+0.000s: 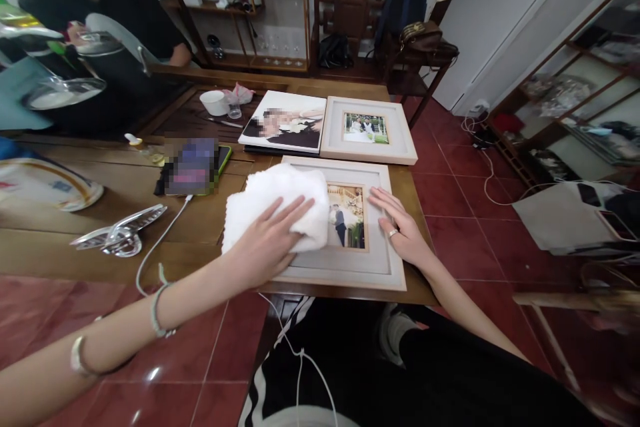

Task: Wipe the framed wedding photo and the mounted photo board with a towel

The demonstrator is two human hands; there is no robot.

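My left hand (263,243) lies flat with fingers stretched out on a bunched white towel (250,203). The towel covers the left part of a light wooden picture frame (340,275) lying face up at the table's near edge. A photo (350,217) of two people shows in its middle. My right hand (405,233), with a ring on one finger, rests open on the frame's right side, fingers apart. Behind it lie a second picture frame (403,140) with an outdoor photo and a white-edged photo panel or album (260,107).
On the wooden table (200,233) are a phone (195,167) on a white cable, a shiny metal ornament (120,233), a small bottle (145,150) and a white cup (214,103). A person (145,13) is across the table. A cable hangs by my lap.
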